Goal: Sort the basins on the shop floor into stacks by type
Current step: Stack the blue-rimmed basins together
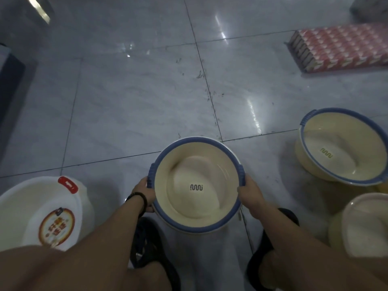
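One blue-rimmed basin (pixel 197 164) between left hand (pixel 144 194) and right hand (pixel 249 194)

2 bare forearms reach forward from the near edge, roughly parallel. The left hand (pixel 144 193) curls round the left handle of a basin (pixel 190 141). The right hand (pixel 249 194) grips the right handle. A dark band (pixel 140 198) circles the left wrist. Bare knees fill the near corners.

The tile floor (pixel 136 97) is lying open ahead. A white basin (pixel 21 211) is blocking the left, while a blue-rimmed basin (pixel 344 148) and a cream basin (pixel 367 225) are crowding the right.
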